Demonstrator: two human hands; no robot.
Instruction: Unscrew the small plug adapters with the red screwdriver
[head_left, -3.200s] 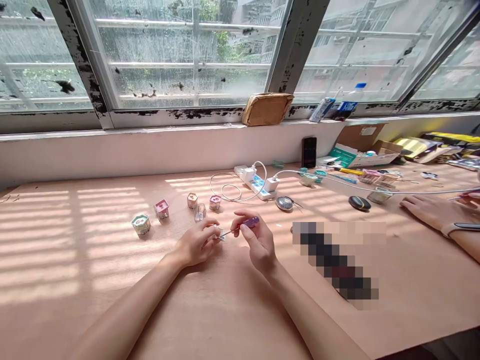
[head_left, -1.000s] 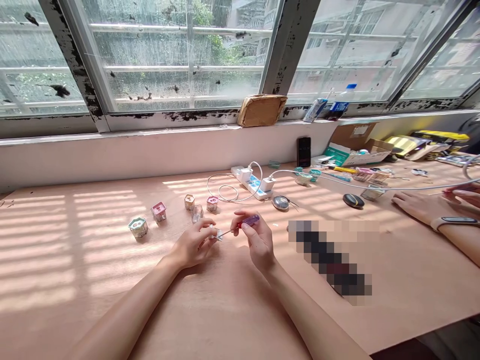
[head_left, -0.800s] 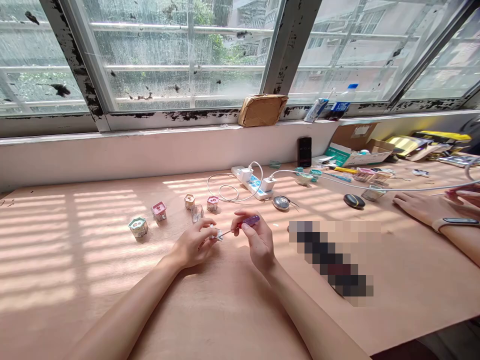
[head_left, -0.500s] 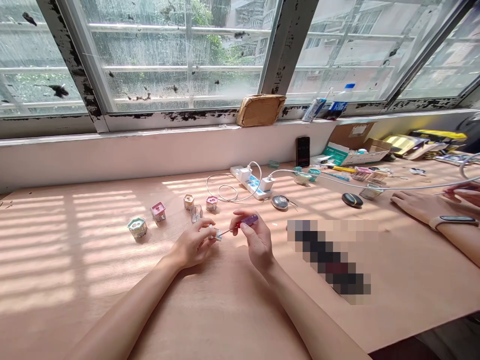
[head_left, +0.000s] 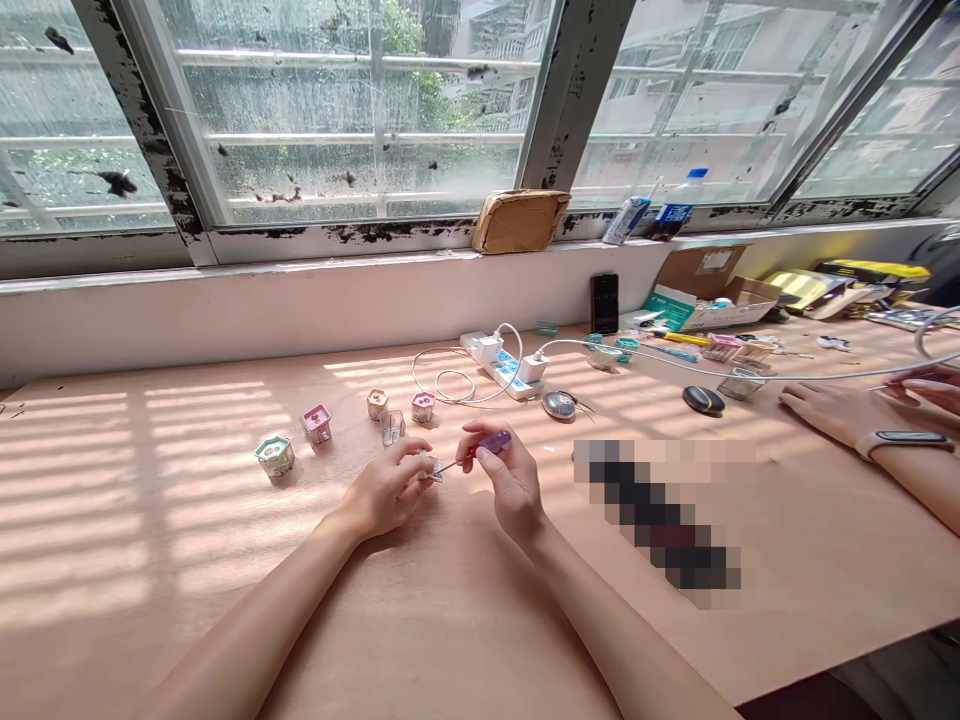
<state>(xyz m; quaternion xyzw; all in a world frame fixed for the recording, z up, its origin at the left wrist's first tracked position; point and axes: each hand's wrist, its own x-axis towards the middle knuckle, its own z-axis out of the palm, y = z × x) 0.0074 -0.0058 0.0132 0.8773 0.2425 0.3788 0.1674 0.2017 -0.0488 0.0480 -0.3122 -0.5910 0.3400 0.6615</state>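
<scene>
My left hand (head_left: pixel 390 488) is closed on a small clear plastic piece (head_left: pixel 435 466), held low over the wooden table; the fingers hide part of it. In my right hand (head_left: pixel 508 480) is a screwdriver (head_left: pixel 495 441) with a purple handle, its thin shaft pointing left. The shaft's tip reaches the clear piece, though exact contact is too small to make out. Just beyond my left fingers stands a clear open case (head_left: pixel 392 428). Around it sit small cases with a yellow top (head_left: pixel 378 403) and a pink top (head_left: pixel 423 406). Farther left are a red-topped case (head_left: pixel 316 424) and a green-topped one (head_left: pixel 274 456).
A power strip (head_left: pixel 501 368) with white chargers and a looping cable lies behind my hands. Nearby are a round silver object (head_left: pixel 559 404) and a black oval one (head_left: pixel 703 400). A phone (head_left: pixel 604 303) leans on the wall. At right, another person's hands (head_left: pixel 832 412) work beside an open carton (head_left: pixel 709 300).
My right hand and the screwdriver have shifted very slightly left. My left hand keeps its place with the clear piece.
</scene>
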